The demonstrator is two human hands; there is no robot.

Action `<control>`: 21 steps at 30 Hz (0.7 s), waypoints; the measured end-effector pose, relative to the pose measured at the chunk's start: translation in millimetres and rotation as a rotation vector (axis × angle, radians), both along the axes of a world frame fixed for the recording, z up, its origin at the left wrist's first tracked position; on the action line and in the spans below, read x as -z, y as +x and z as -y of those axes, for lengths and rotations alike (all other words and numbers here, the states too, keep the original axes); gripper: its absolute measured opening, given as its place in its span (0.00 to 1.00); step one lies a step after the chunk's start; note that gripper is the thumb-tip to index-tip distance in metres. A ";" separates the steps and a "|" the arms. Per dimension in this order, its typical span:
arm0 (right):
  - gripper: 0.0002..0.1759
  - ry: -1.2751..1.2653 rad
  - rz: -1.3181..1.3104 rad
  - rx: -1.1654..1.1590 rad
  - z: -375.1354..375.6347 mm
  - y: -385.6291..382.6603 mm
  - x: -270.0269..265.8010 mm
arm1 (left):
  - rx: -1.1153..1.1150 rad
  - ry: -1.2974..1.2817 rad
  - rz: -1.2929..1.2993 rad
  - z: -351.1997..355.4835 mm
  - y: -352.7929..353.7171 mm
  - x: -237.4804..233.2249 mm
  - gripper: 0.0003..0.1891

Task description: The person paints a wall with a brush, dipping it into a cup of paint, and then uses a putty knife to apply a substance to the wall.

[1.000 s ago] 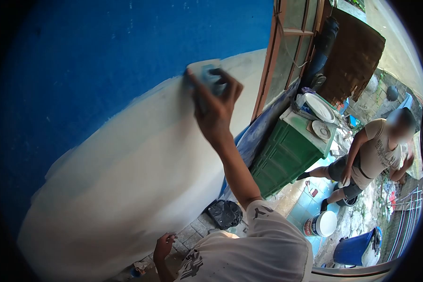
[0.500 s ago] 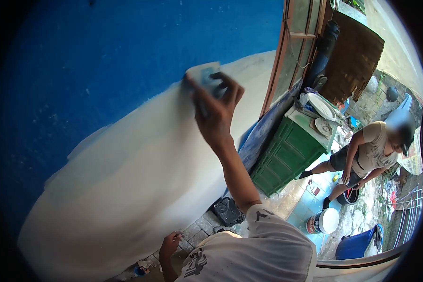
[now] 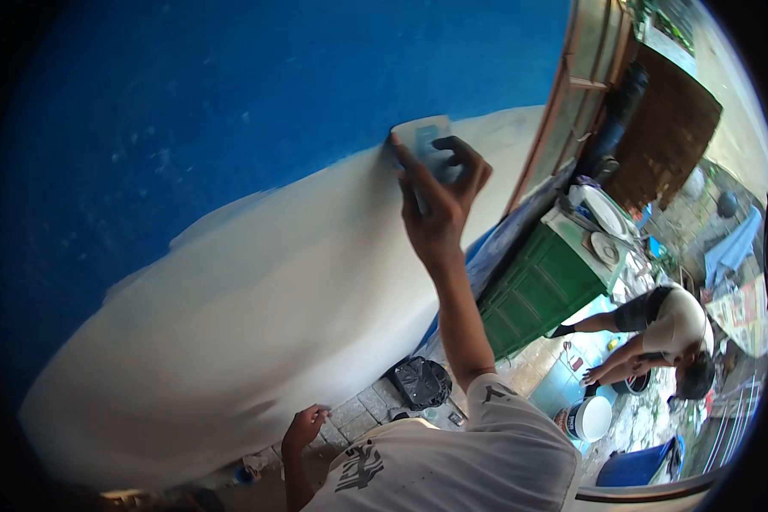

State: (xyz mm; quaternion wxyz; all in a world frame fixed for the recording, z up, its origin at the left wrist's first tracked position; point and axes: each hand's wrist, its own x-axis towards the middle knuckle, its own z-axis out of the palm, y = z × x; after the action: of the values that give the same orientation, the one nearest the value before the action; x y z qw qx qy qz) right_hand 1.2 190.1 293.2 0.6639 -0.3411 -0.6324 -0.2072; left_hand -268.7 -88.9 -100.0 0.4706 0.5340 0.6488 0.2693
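Raised in front of me, my right hand point(image 3: 439, 205) grips a flat whitish rectangular pad point(image 3: 421, 130) with a light blue patch. The fingers press it against the wall, at the border between the deep blue area point(image 3: 256, 94) and the white area point(image 3: 230, 341). Whether it is a scraper or a sanding pad I cannot make out. Low down by the wall's lower part, my left hand point(image 3: 305, 427) hangs with loosely bent fingers and nothing visible in them.
A brown-framed window point(image 3: 563, 111) bounds the wall at right, beside a green cabinet point(image 3: 542, 286). A black plastic bag point(image 3: 421, 382) lies on the paving. Beyond are a white bucket point(image 3: 589, 420), a blue bin point(image 3: 636, 465) and a person point(image 3: 674, 328) bending over a dark tub point(image 3: 633, 382).
The view has shifted, so the wall and cabinet sit further right. My right hand stays at the colour border with the pad, slightly nearer the window. The other person has bent down.
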 end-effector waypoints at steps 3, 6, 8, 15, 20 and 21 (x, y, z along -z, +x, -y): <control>0.22 0.005 -0.096 -0.003 -13.8 9.8 -6.0 | -0.005 0.045 0.052 -2.9 -1.5 -18.9 0.13; 0.22 0.024 0.017 0.041 -7.5 2.6 -7.1 | -0.004 0.036 0.116 -11.2 11.9 -36.4 0.13; 0.22 0.023 0.101 0.027 0.6 -5.4 -2.9 | 0.015 0.109 0.192 -14.6 14.8 -39.7 0.13; 0.23 0.051 0.100 0.008 -5.9 -4.1 2.7 | -0.036 0.135 0.462 -31.4 44.6 -94.2 0.12; 0.25 0.032 0.025 -0.044 -13.1 -0.6 2.6 | -0.093 0.582 0.250 -62.9 83.9 -193.3 0.11; 0.25 0.059 0.106 -0.089 -7.2 -4.4 5.2 | -0.076 0.713 0.197 -70.0 85.4 -201.3 0.10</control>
State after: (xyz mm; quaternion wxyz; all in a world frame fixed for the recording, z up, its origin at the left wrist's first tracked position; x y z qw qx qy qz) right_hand -3.3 197.3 288.0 0.6478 -0.2814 -0.6749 -0.2137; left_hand -183.3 -18.8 101.3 0.3048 0.6114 0.4851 0.5458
